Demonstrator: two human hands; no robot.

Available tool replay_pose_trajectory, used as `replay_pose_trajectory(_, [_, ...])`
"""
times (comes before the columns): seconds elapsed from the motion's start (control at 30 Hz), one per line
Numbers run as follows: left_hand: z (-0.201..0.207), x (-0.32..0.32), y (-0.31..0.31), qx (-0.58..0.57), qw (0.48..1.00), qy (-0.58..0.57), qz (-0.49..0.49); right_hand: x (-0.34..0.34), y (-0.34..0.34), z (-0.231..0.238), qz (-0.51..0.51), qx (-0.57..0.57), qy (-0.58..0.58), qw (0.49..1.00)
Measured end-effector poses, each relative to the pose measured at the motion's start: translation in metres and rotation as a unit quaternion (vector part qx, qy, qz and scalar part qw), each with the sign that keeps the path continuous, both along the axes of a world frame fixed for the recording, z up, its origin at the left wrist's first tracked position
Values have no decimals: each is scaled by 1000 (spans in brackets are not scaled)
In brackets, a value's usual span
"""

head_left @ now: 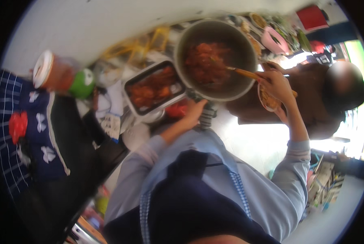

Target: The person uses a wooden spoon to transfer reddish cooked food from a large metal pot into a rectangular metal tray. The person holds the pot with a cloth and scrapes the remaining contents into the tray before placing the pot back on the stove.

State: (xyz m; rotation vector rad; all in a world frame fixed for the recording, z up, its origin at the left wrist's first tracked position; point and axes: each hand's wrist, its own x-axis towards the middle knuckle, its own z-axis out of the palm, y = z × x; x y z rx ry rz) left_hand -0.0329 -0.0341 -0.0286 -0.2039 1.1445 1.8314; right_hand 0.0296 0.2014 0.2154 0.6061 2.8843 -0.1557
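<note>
A large deep grey pot (245,83) holds reddish, sauce-coated food (206,61). My right hand (276,86) is closed round the wooden handle of a spatula or spoon (247,73), whose far end reaches into the food; its tip is hard to make out. At the pot's near side my left hand (195,115) is closed on a striped grey cloth (206,116) just below the rim. Whether a pot handle lies under the cloth I cannot tell. Left of the pot, a rectangular metal tray (130,103) holds similar red food.
A person in brown (304,95) is close at the right, by a small bowl of food (267,100) near my right forearm. A tub with a white lid (52,73) and a green round container (83,83) stand at the left. A pink basket (274,40) is at the back right.
</note>
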Motion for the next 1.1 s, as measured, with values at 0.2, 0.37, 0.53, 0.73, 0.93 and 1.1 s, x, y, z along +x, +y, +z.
replay_pose_trajectory(0.2, [-1, -1, -2, 23, 999, 10, -23, -37, -39, -9, 74, -107, 31, 991])
replay_pose_trajectory(0.37, [-3, -7, 1, 27, 999, 12, -28, -74, -64, -26, 198, -50, 46, 978])
replay_pose_trajectory(0.53, [-1, -5, 2, 35, 998, 42, 7, -101, -99, -37, 228, -2, -22, 973])
replay_pose_trajectory(0.73, [-1, -6, 2, 43, 998, 43, 15, -113, -132, -53, 335, 84, 7, 939])
replay_pose_trajectory(0.93, [1, -6, 1, 26, 999, 21, 14, -116, -156, -55, 368, 161, 47, 915])
replay_pose_trajectory(1.1, [3, -7, 1, 21, 1000, 16, 10, -105, -176, -45, 367, 259, 56, 892])
